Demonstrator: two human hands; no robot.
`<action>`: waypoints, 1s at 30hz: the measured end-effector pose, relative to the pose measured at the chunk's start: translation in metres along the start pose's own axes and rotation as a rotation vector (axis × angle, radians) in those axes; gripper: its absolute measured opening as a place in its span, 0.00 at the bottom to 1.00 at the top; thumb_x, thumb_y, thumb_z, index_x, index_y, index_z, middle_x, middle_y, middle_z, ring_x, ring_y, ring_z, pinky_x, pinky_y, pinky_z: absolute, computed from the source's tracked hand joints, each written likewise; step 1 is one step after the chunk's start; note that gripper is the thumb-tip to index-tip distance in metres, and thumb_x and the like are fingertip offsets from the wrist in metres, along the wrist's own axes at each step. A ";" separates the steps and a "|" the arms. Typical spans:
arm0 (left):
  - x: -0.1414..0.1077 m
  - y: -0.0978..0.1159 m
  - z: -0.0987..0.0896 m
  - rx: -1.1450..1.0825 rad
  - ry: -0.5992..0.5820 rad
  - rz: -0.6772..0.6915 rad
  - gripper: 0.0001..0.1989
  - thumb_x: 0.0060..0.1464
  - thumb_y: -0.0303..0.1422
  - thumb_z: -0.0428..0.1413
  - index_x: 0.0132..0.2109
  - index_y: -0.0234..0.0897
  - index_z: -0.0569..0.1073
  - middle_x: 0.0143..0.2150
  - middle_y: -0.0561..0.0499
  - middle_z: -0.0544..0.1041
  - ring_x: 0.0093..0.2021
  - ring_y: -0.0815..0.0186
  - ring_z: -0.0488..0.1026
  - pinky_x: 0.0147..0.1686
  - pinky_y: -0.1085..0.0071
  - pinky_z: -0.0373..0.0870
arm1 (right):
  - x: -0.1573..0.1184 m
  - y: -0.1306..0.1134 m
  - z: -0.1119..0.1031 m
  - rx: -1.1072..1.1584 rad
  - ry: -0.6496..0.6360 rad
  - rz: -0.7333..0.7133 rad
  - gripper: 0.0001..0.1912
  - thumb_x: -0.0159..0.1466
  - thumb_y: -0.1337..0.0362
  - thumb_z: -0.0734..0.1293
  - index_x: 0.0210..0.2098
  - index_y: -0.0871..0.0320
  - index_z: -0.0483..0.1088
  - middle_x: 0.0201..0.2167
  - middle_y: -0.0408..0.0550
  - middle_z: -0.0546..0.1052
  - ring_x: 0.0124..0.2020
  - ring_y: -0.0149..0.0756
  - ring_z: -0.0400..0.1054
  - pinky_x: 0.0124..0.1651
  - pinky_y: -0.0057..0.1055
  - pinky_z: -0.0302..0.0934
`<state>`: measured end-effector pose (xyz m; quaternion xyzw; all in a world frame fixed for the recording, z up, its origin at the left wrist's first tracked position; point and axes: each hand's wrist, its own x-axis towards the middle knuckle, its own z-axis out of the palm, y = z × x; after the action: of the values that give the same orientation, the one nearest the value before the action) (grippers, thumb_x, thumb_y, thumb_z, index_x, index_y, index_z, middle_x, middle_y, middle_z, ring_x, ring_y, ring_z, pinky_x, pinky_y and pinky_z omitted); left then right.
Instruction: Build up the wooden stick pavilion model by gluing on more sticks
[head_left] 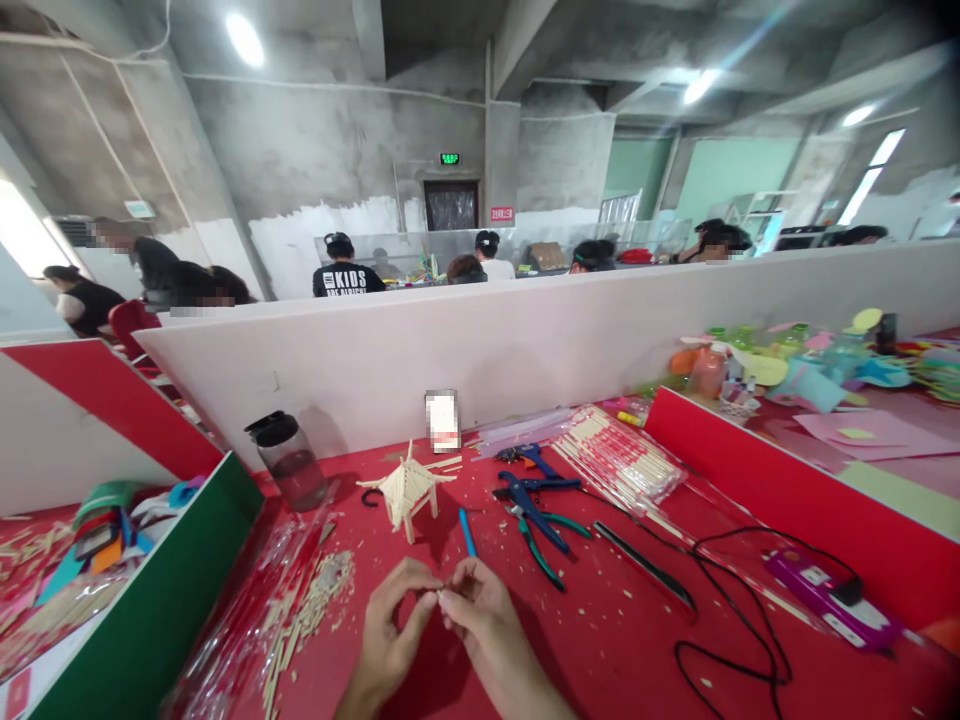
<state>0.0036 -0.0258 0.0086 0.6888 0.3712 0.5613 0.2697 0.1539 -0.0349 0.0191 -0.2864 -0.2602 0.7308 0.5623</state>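
My left hand and my right hand meet over the red tabletop, thumbs and fingertips pinched together. Something tiny sits between the fingertips, too small to name. Just beyond them stands a little pavilion model built of pale wooden sticks, with a peaked roof and legs. A blue pen-like tool lies behind my right hand. To the right are a blue-handled cutter, green-handled pliers and a blue glue gun.
Wood scraps and clear plastic wrap lie at left near a dark-lidded bottle. Packed sticks, a long black-handled knife, a purple power strip and its looping cable are at right. Low partitions enclose the table; people sit beyond.
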 end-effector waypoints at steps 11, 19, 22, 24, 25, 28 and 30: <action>0.000 -0.014 0.009 -0.366 -0.001 -0.347 0.13 0.55 0.41 0.65 0.33 0.35 0.78 0.29 0.52 0.74 0.27 0.66 0.71 0.29 0.71 0.67 | 0.015 -0.001 -0.012 -0.235 -0.048 -0.086 0.20 0.49 0.60 0.79 0.28 0.57 0.63 0.22 0.35 0.69 0.24 0.27 0.61 0.31 0.25 0.54; 0.002 -0.013 0.004 -0.320 0.055 -0.422 0.15 0.54 0.44 0.65 0.32 0.35 0.78 0.27 0.51 0.75 0.29 0.63 0.71 0.32 0.69 0.67 | 0.031 0.006 -0.012 -0.270 -0.069 -0.025 0.22 0.46 0.60 0.80 0.28 0.57 0.64 0.23 0.36 0.71 0.24 0.26 0.62 0.30 0.25 0.57; 0.004 -0.014 0.001 -0.278 0.113 -0.447 0.17 0.51 0.47 0.66 0.32 0.36 0.78 0.27 0.51 0.74 0.28 0.64 0.70 0.31 0.70 0.67 | 0.038 -0.002 -0.015 -0.360 -0.120 0.009 0.21 0.48 0.60 0.79 0.30 0.57 0.64 0.23 0.37 0.73 0.24 0.28 0.66 0.32 0.26 0.60; 0.005 -0.015 -0.002 -0.245 0.180 -0.465 0.19 0.49 0.49 0.66 0.31 0.36 0.77 0.26 0.52 0.73 0.28 0.65 0.68 0.30 0.71 0.66 | 0.045 -0.023 -0.020 -0.477 -0.228 0.037 0.19 0.51 0.58 0.78 0.32 0.57 0.65 0.25 0.39 0.75 0.25 0.30 0.69 0.33 0.28 0.63; 0.005 -0.016 -0.003 -0.227 0.217 -0.475 0.20 0.49 0.50 0.66 0.30 0.36 0.77 0.25 0.53 0.72 0.27 0.65 0.68 0.29 0.71 0.66 | 0.050 -0.038 -0.024 -0.574 -0.319 0.061 0.17 0.54 0.56 0.76 0.33 0.57 0.66 0.26 0.41 0.77 0.26 0.32 0.70 0.34 0.29 0.64; 0.006 -0.020 -0.008 -0.174 0.323 -0.498 0.22 0.47 0.53 0.66 0.30 0.37 0.76 0.24 0.55 0.70 0.26 0.66 0.66 0.28 0.73 0.66 | 0.073 -0.095 -0.044 -1.128 -0.344 -0.041 0.08 0.64 0.58 0.69 0.37 0.56 0.71 0.33 0.45 0.80 0.32 0.35 0.74 0.35 0.28 0.65; 0.007 -0.024 -0.012 -0.148 0.384 -0.513 0.22 0.46 0.53 0.66 0.32 0.38 0.76 0.26 0.55 0.71 0.27 0.66 0.67 0.29 0.73 0.67 | 0.095 -0.130 -0.063 -1.478 -0.119 -0.151 0.08 0.65 0.58 0.68 0.38 0.55 0.72 0.35 0.45 0.81 0.36 0.37 0.75 0.39 0.28 0.64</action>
<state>-0.0121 -0.0064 -0.0037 0.4330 0.5350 0.6200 0.3767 0.2670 0.0909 0.0541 -0.5313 -0.7327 0.3391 0.2567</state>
